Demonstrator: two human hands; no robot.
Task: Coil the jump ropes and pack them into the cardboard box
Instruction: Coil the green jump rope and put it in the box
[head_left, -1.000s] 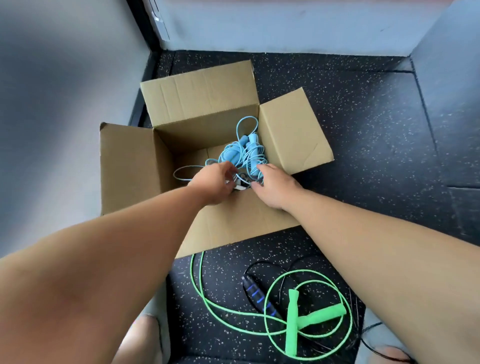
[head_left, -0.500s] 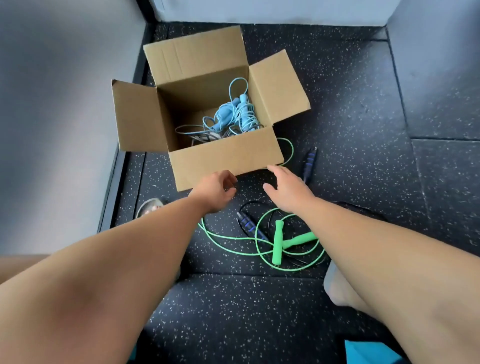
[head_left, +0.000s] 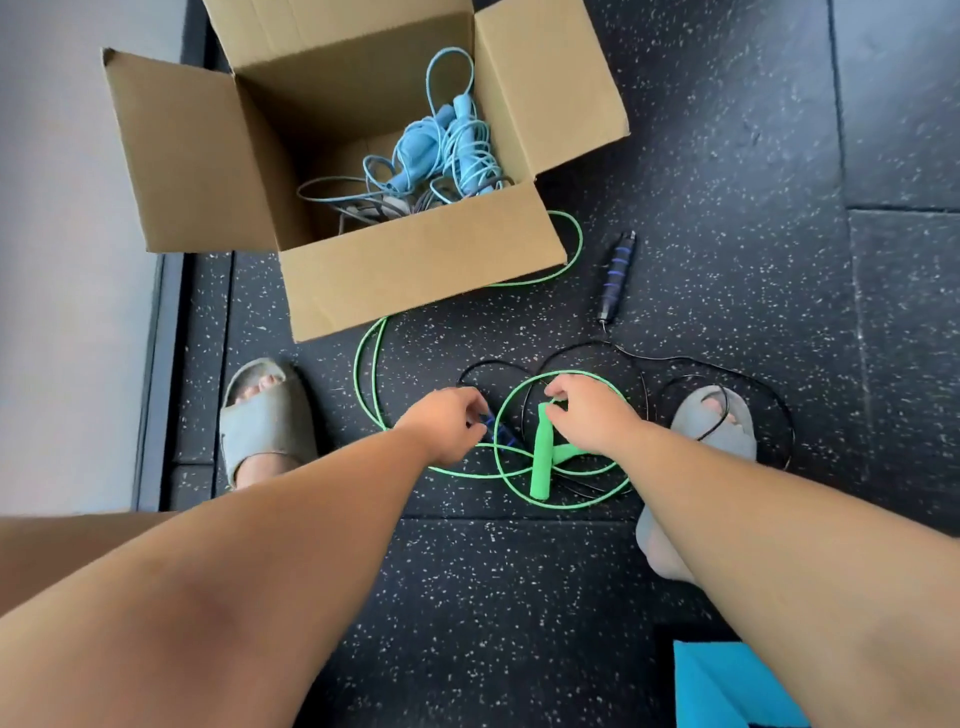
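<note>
The open cardboard box (head_left: 415, 270) stands on the floor at the upper left. Inside it lie a coiled light-blue jump rope (head_left: 447, 150) and some grey cord. A green jump rope (head_left: 540, 457) sprawls loose on the floor in front of the box, its two handles crossed. Tangled with it is a black jump rope with blue-striped handles; one handle (head_left: 615, 275) lies to the right of the box. My left hand (head_left: 447, 423) pinches the other black handle (head_left: 498, 428). At the top end of a green handle, my right hand (head_left: 587, 415) grips it with curled fingers.
My feet in grey slides (head_left: 265, 415) stand either side of the ropes; black cord loops over the right one (head_left: 717, 415). A pale wall (head_left: 67, 312) runs along the left. A blue object (head_left: 727, 686) sits at the bottom right on the speckled black floor.
Both hands have left the box and come down to the ropes on the floor. The left now pinches a black handle, the right a green one. The view has tilted downward.
</note>
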